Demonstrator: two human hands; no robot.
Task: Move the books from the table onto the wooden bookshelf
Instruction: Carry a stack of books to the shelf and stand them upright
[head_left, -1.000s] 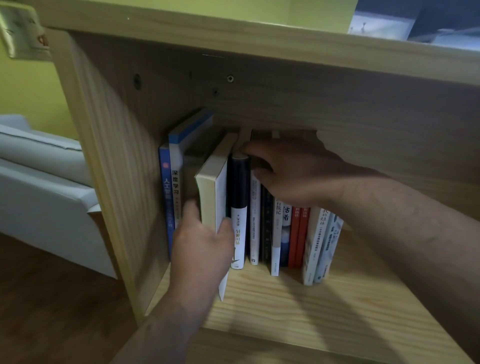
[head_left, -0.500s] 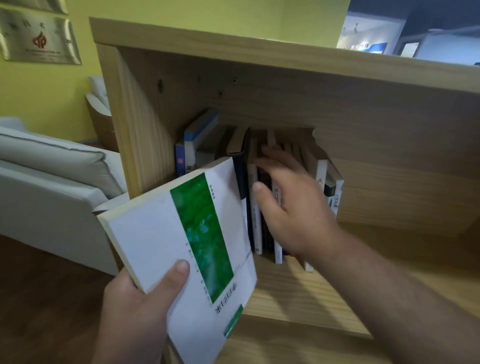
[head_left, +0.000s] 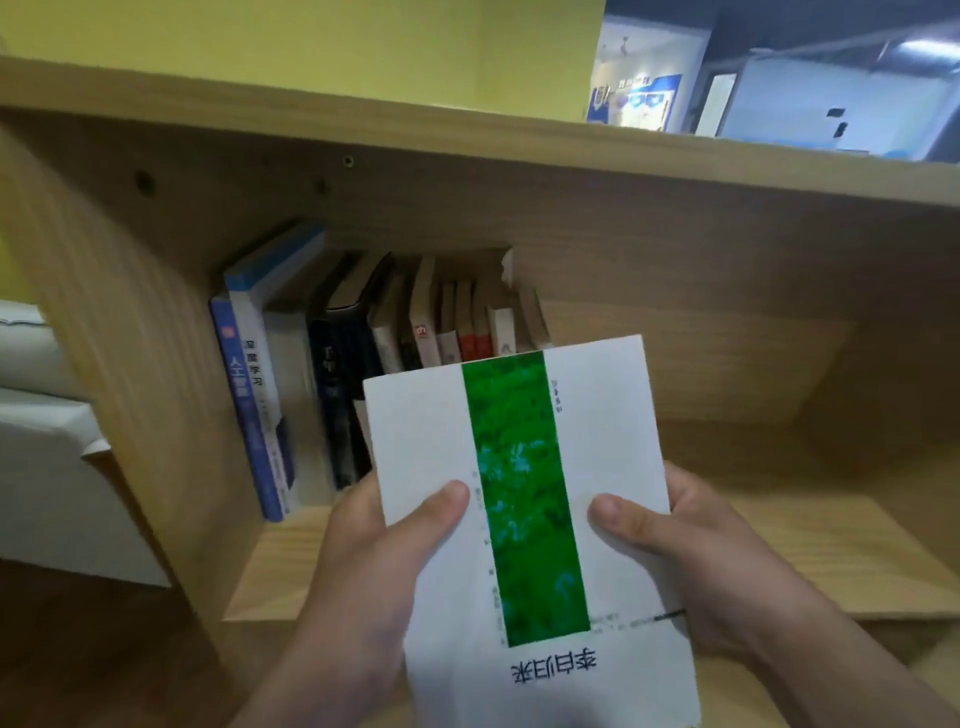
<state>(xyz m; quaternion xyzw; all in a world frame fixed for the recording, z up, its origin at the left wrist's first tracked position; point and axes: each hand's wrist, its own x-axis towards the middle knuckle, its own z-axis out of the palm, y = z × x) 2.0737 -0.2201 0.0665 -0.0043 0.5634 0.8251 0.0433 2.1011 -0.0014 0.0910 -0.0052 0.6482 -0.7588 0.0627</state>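
Both hands, left (head_left: 374, 561) and right (head_left: 691, 561), grip a white-and-green book (head_left: 524, 514) at lower centre, thumbs on its cover; it likely next needs turning upright to slot beside the shelved row (head_left: 363, 353).

One white-and-green book (head_left: 519, 467), one left hand (head_left: 363, 561), one right hand (head_left: 727, 566). One wooden bookshelf (head_left: 675, 291); its shelved books (head_left: 332, 364) are partly hidden, so uncounted.

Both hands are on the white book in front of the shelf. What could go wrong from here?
1. The white book is held by the left hand and right hand with its title upside down toward the camera, so it may get shelved inverted.
2. The row of books looks uneven, no bookend shows, and bare shelf lies to its right; wedging another in could tip some over.
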